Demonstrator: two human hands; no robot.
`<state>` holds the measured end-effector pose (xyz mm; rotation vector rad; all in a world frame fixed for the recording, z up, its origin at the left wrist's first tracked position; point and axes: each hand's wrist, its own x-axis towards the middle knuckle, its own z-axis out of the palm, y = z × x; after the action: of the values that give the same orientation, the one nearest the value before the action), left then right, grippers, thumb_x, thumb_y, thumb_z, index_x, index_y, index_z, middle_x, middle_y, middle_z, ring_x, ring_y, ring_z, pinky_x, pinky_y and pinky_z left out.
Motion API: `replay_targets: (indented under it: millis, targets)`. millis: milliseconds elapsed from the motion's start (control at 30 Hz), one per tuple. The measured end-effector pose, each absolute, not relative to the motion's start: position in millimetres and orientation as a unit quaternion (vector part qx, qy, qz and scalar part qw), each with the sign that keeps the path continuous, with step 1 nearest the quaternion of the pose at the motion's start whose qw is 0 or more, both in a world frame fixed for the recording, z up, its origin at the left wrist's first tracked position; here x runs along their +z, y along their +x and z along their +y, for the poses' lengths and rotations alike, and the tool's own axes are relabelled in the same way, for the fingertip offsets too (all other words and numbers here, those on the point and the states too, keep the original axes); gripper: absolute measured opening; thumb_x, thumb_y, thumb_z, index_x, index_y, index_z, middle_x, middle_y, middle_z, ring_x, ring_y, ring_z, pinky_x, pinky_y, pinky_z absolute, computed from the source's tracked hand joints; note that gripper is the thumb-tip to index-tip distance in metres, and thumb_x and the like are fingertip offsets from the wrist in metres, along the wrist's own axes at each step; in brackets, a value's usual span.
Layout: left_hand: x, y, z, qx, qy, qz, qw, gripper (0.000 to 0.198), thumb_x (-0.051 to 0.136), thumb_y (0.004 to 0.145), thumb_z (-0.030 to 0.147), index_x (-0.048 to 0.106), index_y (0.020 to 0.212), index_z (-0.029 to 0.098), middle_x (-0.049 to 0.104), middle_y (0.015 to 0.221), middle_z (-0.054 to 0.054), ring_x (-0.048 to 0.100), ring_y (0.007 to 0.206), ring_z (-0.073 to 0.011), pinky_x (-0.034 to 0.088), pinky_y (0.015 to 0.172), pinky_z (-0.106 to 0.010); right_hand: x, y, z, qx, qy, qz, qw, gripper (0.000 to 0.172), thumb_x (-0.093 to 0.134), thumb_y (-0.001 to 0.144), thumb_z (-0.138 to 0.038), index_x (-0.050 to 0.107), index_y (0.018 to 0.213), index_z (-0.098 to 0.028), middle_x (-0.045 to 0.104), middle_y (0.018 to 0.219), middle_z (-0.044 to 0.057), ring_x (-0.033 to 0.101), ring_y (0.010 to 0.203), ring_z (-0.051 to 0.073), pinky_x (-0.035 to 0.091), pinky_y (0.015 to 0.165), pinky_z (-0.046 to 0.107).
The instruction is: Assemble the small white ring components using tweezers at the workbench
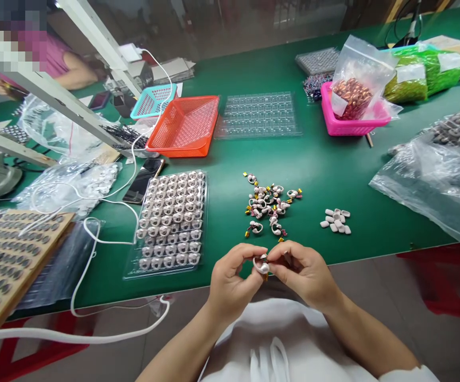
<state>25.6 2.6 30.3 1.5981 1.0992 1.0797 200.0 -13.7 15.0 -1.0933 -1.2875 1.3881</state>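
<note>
Between both hands, just off the table's front edge, is a small pale curved part (260,265) with a yellow tab under it. My left hand (233,281) pinches its left side between thumb and fingers. The fingertips of my right hand (303,273) close on its right side. Beyond the hands lies a loose pile of similar curved parts (259,202) with yellow tabs. To the right sits a small group of pale oval caps (336,220). A clear tray (205,233) filled with rows of pale parts stands on the left.
An orange basket (201,146), an empty clear tray (258,114) and a pink basket (347,127) stand farther back. A phone (144,180), white cables (114,241) and a wooden board (50,239) are left. Plastic bags (432,175) lie right. Another person's arm (76,71) shows at upper left.
</note>
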Motion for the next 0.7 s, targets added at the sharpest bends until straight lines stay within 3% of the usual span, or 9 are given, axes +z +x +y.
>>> replay_targets:
  millis: [300, 467, 700]
  targets:
    - [29, 25, -3, 0.454, 0.601, 0.429, 0.499, 0.016, 0.059, 0.092, 0.016, 0.071, 0.102, 0.021, 0.069, 0.092, -0.004, 0.067, 0.083, -0.018, 0.054, 0.075, -0.026, 31, 194, -14, 0.37, -0.43, -0.649, 0.508, 0.011, 0.06, 0.092, -0.011, 0.063, 0.094, -0.021, 0.062, 0.088, 0.003, 0.059, 0.074, 0.015, 0.048, 0.061, 0.024]
    - [27, 27, -8, 0.453, 0.567, 0.448, 0.522, 0.016, 0.062, 0.091, 0.018, 0.071, 0.104, 0.021, 0.073, 0.096, -0.005, 0.07, 0.085, -0.0183, 0.055, 0.076, -0.024, 29, 194, -16, 0.433, -0.44, -0.599, 0.511, 0.008, 0.061, 0.093, -0.014, 0.062, 0.091, -0.021, 0.062, 0.085, 0.003, 0.058, 0.072, 0.015, 0.046, 0.06, 0.025]
    - [37, 25, -4, 0.405, 0.543, 0.466, 0.569, 0.013, 0.069, 0.083, 0.017, 0.074, 0.095, 0.017, 0.077, 0.086, -0.006, 0.071, 0.074, -0.0174, 0.056, 0.071, -0.023, 22, 193, -16, 0.484, -0.395, -0.566, 0.539, 0.011, 0.061, 0.094, -0.014, 0.064, 0.096, -0.023, 0.061, 0.088, 0.003, 0.06, 0.074, 0.015, 0.049, 0.063, 0.026]
